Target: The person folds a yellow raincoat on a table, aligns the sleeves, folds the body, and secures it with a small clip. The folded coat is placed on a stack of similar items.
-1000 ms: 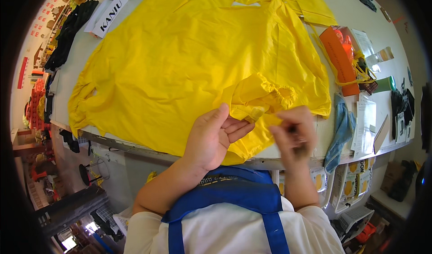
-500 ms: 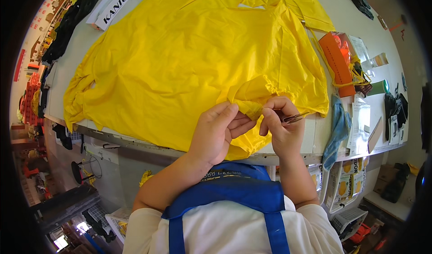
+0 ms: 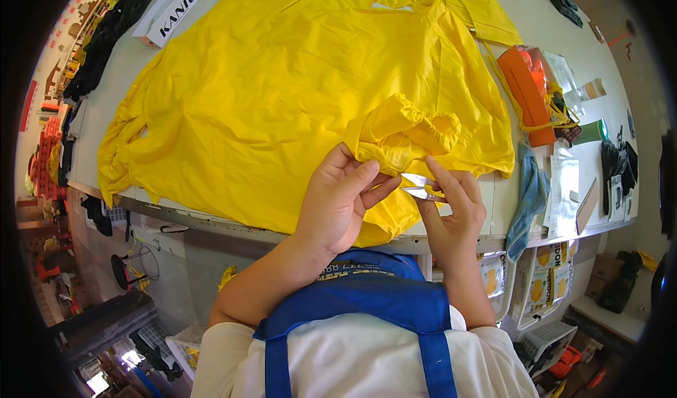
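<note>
A large yellow garment lies spread over the table, with a gathered, elastic-looking cuff near its front right. My left hand pinches the fabric beside that cuff between thumb and fingers, lifting it a little. In my right hand is a small pair of silver thread snips. Their blades are apart and point left at the edge of the held fabric, close to my left fingertips. My right index finger reaches to the yellow cloth.
An orange box with things in it stands at the right, near a green roll. A blue cloth hangs over the table's front edge. A white box and dark fabric lie at the far left.
My right hand has let go of the fabric and turned the snips from inside the palm, so the blades now point at the cloth. The cuff has come up into view.
</note>
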Available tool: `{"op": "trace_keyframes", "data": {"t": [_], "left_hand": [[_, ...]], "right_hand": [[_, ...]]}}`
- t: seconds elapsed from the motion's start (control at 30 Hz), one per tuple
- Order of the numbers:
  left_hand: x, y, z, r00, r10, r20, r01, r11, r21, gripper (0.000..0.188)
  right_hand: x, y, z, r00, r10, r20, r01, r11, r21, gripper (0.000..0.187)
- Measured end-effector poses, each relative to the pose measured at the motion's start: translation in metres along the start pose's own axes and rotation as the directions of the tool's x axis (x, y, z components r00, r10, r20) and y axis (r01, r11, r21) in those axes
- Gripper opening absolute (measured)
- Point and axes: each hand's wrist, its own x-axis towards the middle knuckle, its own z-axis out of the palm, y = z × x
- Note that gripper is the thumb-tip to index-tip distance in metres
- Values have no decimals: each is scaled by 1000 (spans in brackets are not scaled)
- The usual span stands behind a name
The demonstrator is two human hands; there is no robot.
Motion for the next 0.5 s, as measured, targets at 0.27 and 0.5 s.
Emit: {"op": "trace_keyframes", "data": {"t": [0.27, 0.5], "left_hand": [[-6, 3, 5, 1000, 5, -12, -5, 1000, 3, 23], [-8, -2, 0, 1000, 4, 11, -4, 1000, 24, 22]], "right_hand": [[4, -4, 3, 997, -17, -78, 18, 1000, 8, 42], [4, -1, 11, 995, 36, -98, -19, 986, 164, 29]]}}
